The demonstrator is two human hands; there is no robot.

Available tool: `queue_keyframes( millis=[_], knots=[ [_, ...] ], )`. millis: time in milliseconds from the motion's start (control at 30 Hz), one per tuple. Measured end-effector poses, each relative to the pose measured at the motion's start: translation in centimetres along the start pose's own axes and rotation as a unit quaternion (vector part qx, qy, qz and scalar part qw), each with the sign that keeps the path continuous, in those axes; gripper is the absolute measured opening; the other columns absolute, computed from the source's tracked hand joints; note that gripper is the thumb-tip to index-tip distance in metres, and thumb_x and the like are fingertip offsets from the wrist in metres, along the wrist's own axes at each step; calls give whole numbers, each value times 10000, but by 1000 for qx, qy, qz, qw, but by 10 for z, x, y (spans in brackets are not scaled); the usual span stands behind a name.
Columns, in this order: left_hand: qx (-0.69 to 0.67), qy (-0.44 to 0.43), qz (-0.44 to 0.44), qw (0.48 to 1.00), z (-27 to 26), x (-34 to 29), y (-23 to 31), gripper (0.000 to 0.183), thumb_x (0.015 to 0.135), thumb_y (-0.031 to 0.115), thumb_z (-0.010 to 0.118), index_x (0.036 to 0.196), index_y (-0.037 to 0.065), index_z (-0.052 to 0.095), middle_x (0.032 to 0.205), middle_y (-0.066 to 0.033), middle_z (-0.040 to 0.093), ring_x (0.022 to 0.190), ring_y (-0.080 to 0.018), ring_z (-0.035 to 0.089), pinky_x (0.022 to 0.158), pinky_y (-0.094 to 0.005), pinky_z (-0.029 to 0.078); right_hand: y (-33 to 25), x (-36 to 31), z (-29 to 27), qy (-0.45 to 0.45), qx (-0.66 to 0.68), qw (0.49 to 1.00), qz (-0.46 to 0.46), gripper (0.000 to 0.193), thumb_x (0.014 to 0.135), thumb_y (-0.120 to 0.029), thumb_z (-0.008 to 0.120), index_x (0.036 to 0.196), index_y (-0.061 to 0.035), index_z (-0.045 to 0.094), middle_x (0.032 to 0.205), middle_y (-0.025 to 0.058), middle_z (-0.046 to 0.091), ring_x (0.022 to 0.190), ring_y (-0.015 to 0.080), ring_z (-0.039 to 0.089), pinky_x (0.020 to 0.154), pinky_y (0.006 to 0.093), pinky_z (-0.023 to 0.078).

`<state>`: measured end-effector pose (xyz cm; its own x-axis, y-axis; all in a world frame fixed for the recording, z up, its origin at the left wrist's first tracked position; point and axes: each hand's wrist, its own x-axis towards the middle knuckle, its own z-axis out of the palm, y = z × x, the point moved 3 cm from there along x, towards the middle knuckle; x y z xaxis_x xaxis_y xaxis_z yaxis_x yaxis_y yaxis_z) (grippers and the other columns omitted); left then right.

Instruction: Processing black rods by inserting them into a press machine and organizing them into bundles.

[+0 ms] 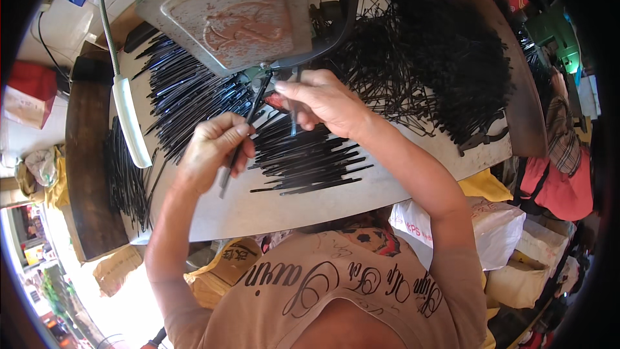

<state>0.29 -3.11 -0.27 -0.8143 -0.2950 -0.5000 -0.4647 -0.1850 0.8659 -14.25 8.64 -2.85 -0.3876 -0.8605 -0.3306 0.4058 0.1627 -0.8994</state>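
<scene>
My left hand (pixel 219 144) is closed round a slim black rod (pixel 257 105). The rod slants up to the metal machine (pixel 239 26), and its flat lower end sticks out below my fingers. Just under the machine, my right hand (pixel 323 100) is closed, thumb and fingers bent close to the rod's upper end. A narrow shiny strip (pixel 294 123) shows by its fingers; I cannot make out what they grip. Beside the fingertips is a small red piece (pixel 275 101). Rows of similar black rods (pixel 307 161) lie below and left of my hands.
A white lamp (pixel 131 123) hangs at the left over the pale table (pixel 219 213). Tangled thin black pieces (pixel 445 58) heap up at the right, with dark pliers (pixel 484 137) by the table's edge. A white plastic bag (pixel 484 232) sits beside my right arm.
</scene>
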Motion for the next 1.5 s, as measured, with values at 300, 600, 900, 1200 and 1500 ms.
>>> queue_keyframes(
  millis=[300,600,900,1200,1500],
  knots=[
    [-47,-30,18,998,28,1,-1,162,869,143,515,785,4,520,602,-58,543,396,-82,455,330,-190,317,2,-5,-1,-53,109,993,-8,244,801,-198,624,903,16,563,805,75,574,640,140,590,596,251,522],
    [330,124,209,912,41,10,7,99,771,35,577,845,-26,551,619,-51,572,456,-63,456,411,-217,356,-3,-11,-16,-53,152,986,-47,186,787,-92,615,894,56,584,866,165,616,720,226,633,628,288,544],
    [352,177,430,812,73,-3,14,367,706,97,675,1015,-35,527,939,-164,562,775,-241,562,639,-308,441,-1,12,-43,82,261,955,-113,192,818,-81,557,929,76,552,894,175,610,775,256,634,681,326,550],
    [-340,92,96,931,16,65,-6,252,837,221,567,809,-29,566,667,-101,602,528,-143,527,458,-232,377,-6,16,-29,98,295,943,-121,142,780,-63,584,833,68,564,801,156,617,702,232,638,621,307,552],
    [-354,71,104,927,19,70,-12,214,846,190,553,827,-22,564,649,-76,597,524,-128,516,461,-214,360,3,16,-31,102,289,943,-132,197,807,-104,580,876,77,547,831,166,608,739,248,634,646,323,549]
  ],
)
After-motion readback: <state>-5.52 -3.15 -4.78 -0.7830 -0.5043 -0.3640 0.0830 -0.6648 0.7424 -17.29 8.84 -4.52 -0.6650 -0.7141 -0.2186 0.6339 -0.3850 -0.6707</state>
